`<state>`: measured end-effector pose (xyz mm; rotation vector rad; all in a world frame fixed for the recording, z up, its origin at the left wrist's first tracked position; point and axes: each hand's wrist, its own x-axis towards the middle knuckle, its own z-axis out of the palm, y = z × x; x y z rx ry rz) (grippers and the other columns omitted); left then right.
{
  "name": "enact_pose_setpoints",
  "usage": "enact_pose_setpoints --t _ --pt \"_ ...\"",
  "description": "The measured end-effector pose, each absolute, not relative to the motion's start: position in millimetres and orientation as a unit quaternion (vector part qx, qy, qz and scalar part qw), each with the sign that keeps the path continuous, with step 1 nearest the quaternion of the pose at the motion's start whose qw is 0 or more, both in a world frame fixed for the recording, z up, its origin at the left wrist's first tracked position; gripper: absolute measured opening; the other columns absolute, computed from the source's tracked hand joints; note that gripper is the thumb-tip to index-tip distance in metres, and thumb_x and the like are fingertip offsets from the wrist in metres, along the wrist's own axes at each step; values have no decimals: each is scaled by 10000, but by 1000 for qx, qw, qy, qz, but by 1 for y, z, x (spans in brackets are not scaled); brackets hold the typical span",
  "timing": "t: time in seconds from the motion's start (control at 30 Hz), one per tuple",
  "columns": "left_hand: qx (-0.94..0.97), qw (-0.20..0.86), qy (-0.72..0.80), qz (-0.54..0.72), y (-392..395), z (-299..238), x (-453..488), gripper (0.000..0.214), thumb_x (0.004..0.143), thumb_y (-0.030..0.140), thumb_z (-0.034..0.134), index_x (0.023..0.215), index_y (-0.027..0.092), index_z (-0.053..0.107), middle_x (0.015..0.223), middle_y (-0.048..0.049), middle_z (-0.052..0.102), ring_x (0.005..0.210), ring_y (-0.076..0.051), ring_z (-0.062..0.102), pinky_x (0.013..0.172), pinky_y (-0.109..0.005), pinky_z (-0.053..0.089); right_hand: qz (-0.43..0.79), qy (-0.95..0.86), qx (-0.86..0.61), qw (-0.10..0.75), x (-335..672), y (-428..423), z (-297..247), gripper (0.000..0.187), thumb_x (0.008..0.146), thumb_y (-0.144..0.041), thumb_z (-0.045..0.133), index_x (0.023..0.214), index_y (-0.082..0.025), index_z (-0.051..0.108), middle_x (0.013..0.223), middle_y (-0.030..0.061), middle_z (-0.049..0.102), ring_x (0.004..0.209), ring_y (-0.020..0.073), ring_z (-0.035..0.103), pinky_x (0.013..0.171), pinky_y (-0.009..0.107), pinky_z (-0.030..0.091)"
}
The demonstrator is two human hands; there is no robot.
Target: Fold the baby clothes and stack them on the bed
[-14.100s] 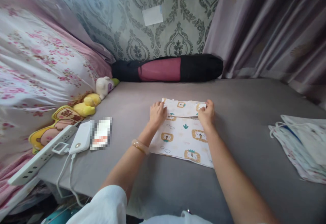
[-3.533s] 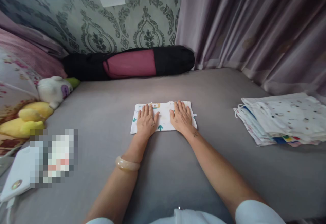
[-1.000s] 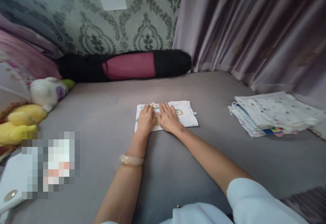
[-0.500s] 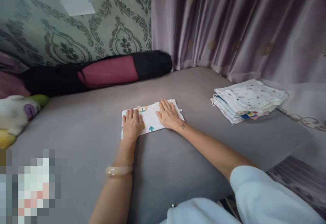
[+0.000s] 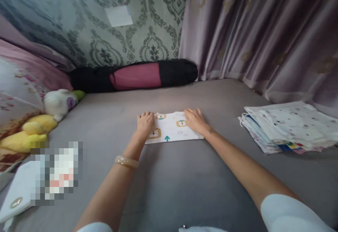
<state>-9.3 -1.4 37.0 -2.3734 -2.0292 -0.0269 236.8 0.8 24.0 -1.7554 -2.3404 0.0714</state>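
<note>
A folded white cloth [image 5: 171, 130] printed with yellow lions, a green arrow shape and cloud outlines lies flat on the grey bed sheet [image 5: 169, 182]. My left hand [image 5: 146, 123] rests over its left end, palm down, fingers slightly bent and covering that edge. Over the upper right corner lies my right hand [image 5: 195, 120], its fingers apart and a little bent. The undersides of both hands are hidden, and no grip on the cloth can be seen. A pale bangle [image 5: 126, 161] circles my left wrist.
To the right is a stack of folded printed cloths [image 5: 293, 126]. A long black and maroon bag [image 5: 134, 76] lies along the wall. On the left are a white plush toy [image 5: 58, 103], a yellow plush toy [image 5: 29, 133] and a white device [image 5: 22, 189] beside a pixelated patch.
My hands have moved apart, from on top of the folded cloth out to its two ends. More of its lion print shows. The camera view has turned left.
</note>
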Motion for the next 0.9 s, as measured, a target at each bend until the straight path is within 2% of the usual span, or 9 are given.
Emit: enact_pose_setpoints --t 0.1,0.23,0.4,0.7,0.9 --pt "-763 -34 -645 32 21 47 -19 342 927 196 374 1137 184 643 1249 -153 610 1165 -314 534 914 -468 404 10 -809 -583 67 251 16 27 343 980 -199 338 1077 -178 667 1144 120 644 1075 238 554 986 397 337" --pt "-771 -81 -626 80 41 58 -25 287 878 202 471 1068 216 685 1248 -116 637 1238 -317 478 958 -466 356 16 -829 -557 43 260 33 28 312 968 -228 403 1118 -187 673 1128 108 636 1084 247 540 955 379 351" --pt "-762 -124 -627 102 55 68 -27 326 760 172 582 1060 226 696 1180 -86 684 1136 -274 576 968 -426 362 61 -831 -553 10 263 49 32 311 944 -252 451 1168 -197 662 1164 121 616 1106 270 529 920 379 382" --pt "-777 -124 -611 88 48 77 -30 305 731 187 573 1022 206 663 1085 -54 711 1063 -228 610 1011 -406 323 93 -817 -568 -1 257 46 47 218 908 -251 483 1061 -190 626 1180 123 596 1137 274 522 926 376 406" --pt "-780 -130 -611 35 39 89 -39 323 750 211 566 1065 200 638 1074 -49 706 1004 -213 628 964 -387 356 130 -818 -559 37 265 34 67 168 906 -249 491 1033 -233 600 1083 71 683 1013 228 613 880 337 434"
